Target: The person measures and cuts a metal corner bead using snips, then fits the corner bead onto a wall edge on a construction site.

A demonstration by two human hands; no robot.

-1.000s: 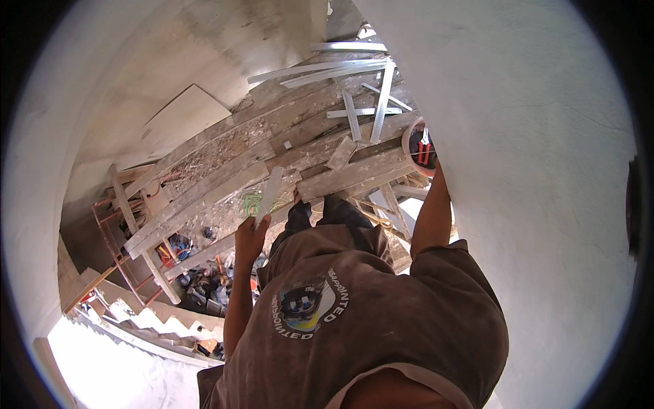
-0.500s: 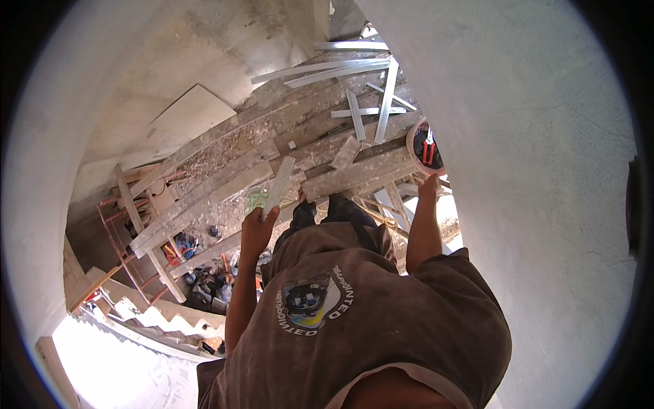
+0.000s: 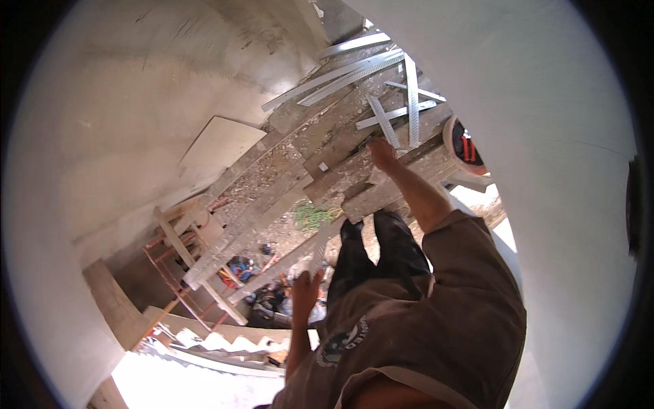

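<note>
My left hand is closed round the lower end of a short perforated metal strip, which points up and away from me. Reaching out over the planks, my right hand is low beside the near end of a short metal channel. Its fingers look curled, and whatever they grip, if anything, is hidden. Farther right is a round bucket holding a tool with red handles, perhaps snips.
Long metal channels lie across the dusty planks ahead. A pale board leans at the left wall. Green cord lies beyond my feet. A red metal frame stands left, and a smooth wall rises close on my right.
My right hand has moved from beside the bucket leftward and out to the planks by the short channel. My left hand has dropped lower with the strip. The view has turned.
</note>
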